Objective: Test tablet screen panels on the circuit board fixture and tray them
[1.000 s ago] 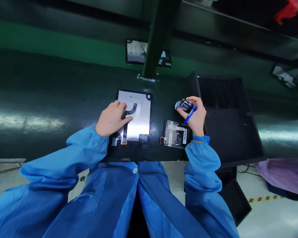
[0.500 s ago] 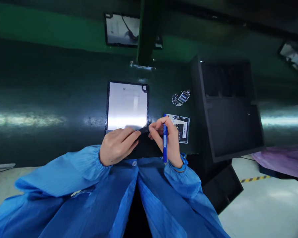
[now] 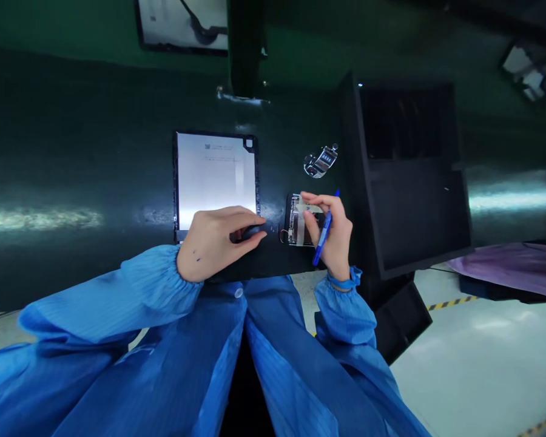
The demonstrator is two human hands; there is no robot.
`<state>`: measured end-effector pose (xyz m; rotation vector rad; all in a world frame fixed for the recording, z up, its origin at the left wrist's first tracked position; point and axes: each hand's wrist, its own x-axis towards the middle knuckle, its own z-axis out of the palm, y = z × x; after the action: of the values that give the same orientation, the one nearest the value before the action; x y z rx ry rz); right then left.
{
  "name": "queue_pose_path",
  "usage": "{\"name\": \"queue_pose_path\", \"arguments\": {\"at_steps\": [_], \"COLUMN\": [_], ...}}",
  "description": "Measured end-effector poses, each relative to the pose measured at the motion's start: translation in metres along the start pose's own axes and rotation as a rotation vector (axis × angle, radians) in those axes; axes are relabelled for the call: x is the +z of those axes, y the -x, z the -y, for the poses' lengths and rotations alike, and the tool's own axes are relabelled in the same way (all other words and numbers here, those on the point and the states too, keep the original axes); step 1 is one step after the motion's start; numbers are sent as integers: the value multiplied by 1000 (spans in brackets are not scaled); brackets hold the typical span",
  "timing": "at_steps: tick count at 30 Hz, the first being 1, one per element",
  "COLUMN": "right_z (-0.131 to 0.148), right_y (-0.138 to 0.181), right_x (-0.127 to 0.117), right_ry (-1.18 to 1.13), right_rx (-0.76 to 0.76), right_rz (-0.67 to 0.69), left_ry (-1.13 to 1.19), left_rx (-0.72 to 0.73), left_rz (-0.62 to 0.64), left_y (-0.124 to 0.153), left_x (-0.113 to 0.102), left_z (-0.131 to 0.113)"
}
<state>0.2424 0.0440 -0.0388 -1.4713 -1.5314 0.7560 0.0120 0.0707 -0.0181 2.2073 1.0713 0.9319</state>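
A flat tablet-like screen panel lies on the dark green bench, its pale back up inside a black frame. My left hand covers the panel's lower right part, fingers and thumb curved round something dark I cannot make out. My right hand keeps a blue pen tucked between its fingers. The thumb and fingertips of that hand are at a small circuit board with pale tape across it and thin wires at its left side. The hand hides the board's right part.
A silver hand tally counter stands beyond the board. To the right is a large black box, with a smaller black tray below the bench. Another panel lies behind a dark post. Purple cloth shows at right.
The view has shifted slightly. My right hand has moved right, away from the panel's corner, to the board. A component side with tape shows where a printed, labelled face was.
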Motion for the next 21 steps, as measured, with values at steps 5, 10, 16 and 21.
{"name": "queue_pose_path", "arguments": {"at_steps": [5, 10, 16, 21], "right_z": [-22, -7, -6, -7], "right_y": [7, 21, 24, 25], "right_x": [-2, 14, 21, 22], "right_ry": [104, 58, 23, 3], "right_rx": [10, 42, 67, 74], "right_rz": [159, 115, 76, 60], "left_ry": [-177, -250, -253, -224], "left_rx": [-10, -64, -120, -111], "left_rz": [143, 161, 132, 112], "left_y": [2, 3, 2, 3], "left_x": [25, 41, 44, 47], "left_z": [12, 10, 10, 11]}}
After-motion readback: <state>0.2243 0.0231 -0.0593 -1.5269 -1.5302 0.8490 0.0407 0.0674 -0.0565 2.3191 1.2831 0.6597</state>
